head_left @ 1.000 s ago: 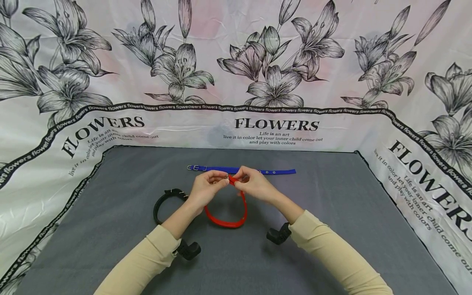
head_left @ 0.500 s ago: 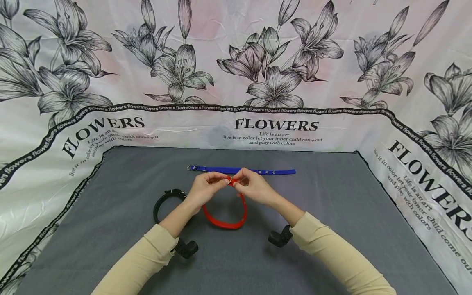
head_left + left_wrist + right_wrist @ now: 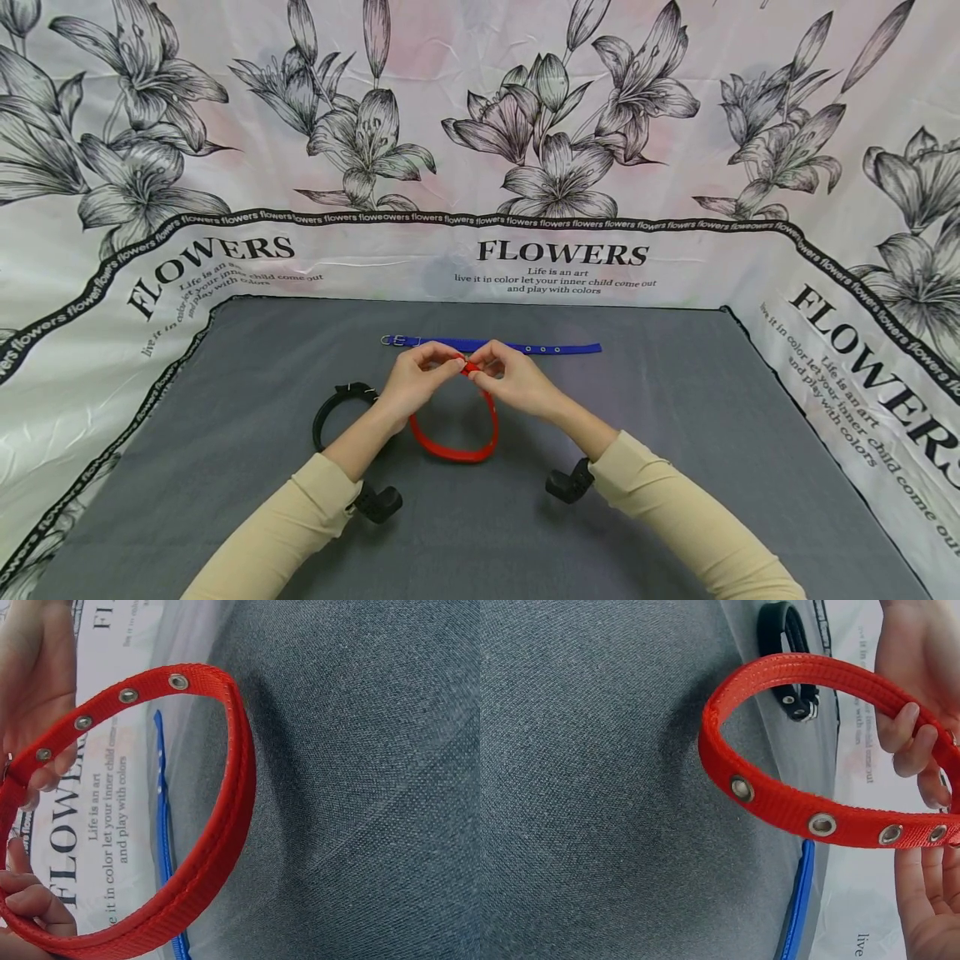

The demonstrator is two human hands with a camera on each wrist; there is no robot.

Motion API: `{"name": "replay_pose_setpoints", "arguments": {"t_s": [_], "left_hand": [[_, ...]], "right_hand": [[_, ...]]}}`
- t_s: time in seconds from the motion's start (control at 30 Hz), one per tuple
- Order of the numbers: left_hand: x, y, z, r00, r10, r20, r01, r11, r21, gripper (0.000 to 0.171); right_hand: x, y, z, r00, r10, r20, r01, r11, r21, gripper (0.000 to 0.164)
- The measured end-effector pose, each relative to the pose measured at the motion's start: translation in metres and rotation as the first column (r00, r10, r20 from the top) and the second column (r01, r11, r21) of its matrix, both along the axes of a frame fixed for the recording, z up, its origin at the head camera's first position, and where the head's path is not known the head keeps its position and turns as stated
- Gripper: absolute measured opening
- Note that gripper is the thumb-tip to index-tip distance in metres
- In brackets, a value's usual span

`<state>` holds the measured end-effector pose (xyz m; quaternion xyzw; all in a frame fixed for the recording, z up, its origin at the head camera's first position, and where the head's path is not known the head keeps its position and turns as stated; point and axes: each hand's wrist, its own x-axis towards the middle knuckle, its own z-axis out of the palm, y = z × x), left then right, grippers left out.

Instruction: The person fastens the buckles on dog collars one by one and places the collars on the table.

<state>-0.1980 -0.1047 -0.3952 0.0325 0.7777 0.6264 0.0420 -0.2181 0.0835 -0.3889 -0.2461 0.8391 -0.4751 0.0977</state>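
Over the middle of the grey cloth (image 3: 480, 542), I hold the red collar (image 3: 453, 455) between my two hands, its band hanging towards me in a rounded loop, its two ends brought together at my fingertips. My left hand (image 3: 418, 382) pinches it on one side, thumb and fingers drawn in on the strap, and my right hand (image 3: 516, 382) pinches it just beside, so the two sets of fingertips nearly meet. A little metal shows where the ends come together, but my fingers hide so much that I cannot tell how the strap lies there. Along the band, the right wrist view shows a row of metal eyelets (image 3: 823, 824). Beyond my hands the blue collar (image 3: 562, 350) lies stretched out straight on the cloth, its buckle (image 3: 399, 341) at the left end and its holes towards the right, with my fingers covering part of it from above. Left of the red loop, the black collar (image 3: 318, 421) rests curled into a ring, its near side partly behind my left forearm. My cream sleeves (image 3: 675, 508) reach in from the near edge, and at the back hangs a white curtain (image 3: 420, 258) printed with flowers and lettering.
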Motion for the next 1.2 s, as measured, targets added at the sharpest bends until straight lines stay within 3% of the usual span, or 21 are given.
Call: {"name": "replay_pose_setpoints", "arguments": {"t_s": [0.4, 0.8, 0.97, 1.2], "left_hand": [[-0.0022, 0.002, 0.0003, 0.994, 0.108, 0.031, -0.112, 0.98, 0.166, 0.018], [-0.0043, 0.003, -0.0027, 0.994, 0.111, 0.018, -0.112, 0.955, 0.273, 0.019], [-0.0039, 0.0035, -0.0005, 0.991, 0.127, 0.041, -0.134, 0.951, 0.278, 0.022], [-0.0044, 0.0031, -0.0018, 0.995, 0.092, 0.048, -0.102, 0.958, 0.266, 0.027]], "right_hand": [[-0.0022, 0.0014, 0.0001, 1.0, -0.01, 0.021, 0.01, 1.0, 0.008, 0.017], [-0.0025, 0.0032, -0.001, 0.997, 0.015, 0.081, -0.011, 0.999, -0.044, 0.018], [-0.0024, 0.0042, -0.0021, 0.996, 0.02, 0.087, -0.015, 0.998, -0.058, 0.017], [-0.0013, 0.0051, -0.0054, 0.996, 0.023, 0.085, -0.016, 0.997, -0.077, 0.017]]}}
